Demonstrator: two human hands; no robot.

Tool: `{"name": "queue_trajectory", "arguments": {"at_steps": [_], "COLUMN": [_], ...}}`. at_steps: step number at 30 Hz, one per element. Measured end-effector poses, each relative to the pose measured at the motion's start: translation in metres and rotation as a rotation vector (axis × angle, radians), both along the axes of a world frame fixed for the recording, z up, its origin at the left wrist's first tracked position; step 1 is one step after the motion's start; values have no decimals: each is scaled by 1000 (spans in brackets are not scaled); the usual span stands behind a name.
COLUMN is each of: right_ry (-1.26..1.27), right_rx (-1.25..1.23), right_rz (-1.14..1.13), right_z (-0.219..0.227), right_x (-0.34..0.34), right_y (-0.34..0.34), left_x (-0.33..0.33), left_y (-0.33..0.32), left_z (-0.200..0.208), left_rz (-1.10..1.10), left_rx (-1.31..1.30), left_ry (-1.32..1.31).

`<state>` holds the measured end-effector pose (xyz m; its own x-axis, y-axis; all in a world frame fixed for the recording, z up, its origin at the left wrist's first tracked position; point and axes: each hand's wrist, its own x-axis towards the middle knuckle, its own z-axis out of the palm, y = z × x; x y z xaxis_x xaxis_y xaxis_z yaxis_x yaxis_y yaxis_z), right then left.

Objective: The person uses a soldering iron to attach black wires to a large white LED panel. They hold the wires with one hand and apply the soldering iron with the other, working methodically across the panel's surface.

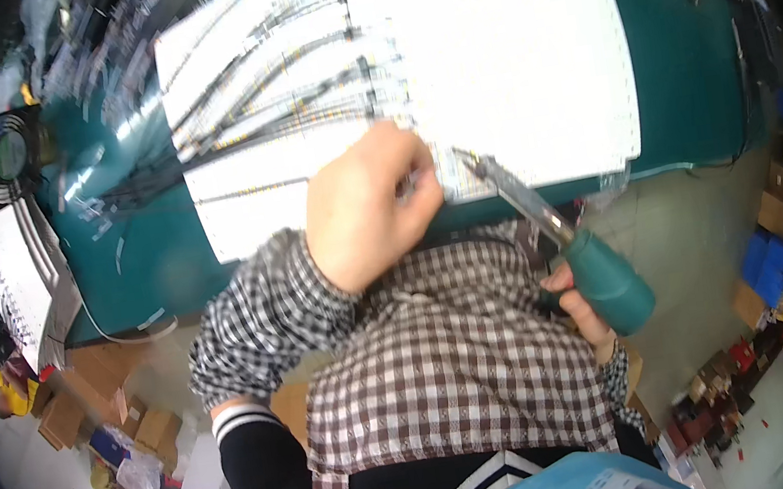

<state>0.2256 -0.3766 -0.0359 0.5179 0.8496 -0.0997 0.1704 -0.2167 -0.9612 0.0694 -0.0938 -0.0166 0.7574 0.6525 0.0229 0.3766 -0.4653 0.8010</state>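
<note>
My right hand (577, 296) is wrapped around the thick green handle of a soldering iron (612, 281). Its metal shaft slants up and left, and the thin tip ends over the near edge of a bright white board (525, 56). Just left of that tip, my left hand (369, 210) is closed with curled fingers at the board's near edge; whatever is between them cannot be made out. Bundles of thin dark wires (267, 107) lie across the board's left half, running to a column of small dark parts near its middle. Glare and blur hide the detail.
A green mat (685, 53) covers the table under the board. On the left stand a small black fan (10, 153) and a stack of white sheets (24, 276). More wires (116, 63) lie at the far left. Cardboard boxes (96, 386) are on the floor.
</note>
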Motion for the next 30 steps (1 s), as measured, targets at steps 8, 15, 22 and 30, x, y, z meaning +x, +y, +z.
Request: {"name": "queue_trajectory", "arguments": {"at_steps": [8, 15, 22, 30], "right_ry": [153, 176, 6, 114], "right_rx": [105, 103, 4, 28], "right_rz": [-192, -243, -31, -37], "right_z": [0, 17, 18, 28], "right_x": [-2, 1, 13, 12], "right_y": [10, 25, 11, 14], "left_x": [-10, -22, -19, -15], "left_y": [-6, 0, 8, 1], "left_z": [7, 12, 20, 24], "left_rz": [-76, -247, -228, -194], "left_rx": [280, 428, 317, 394], "left_ry": [-133, -123, -32, -72]}}
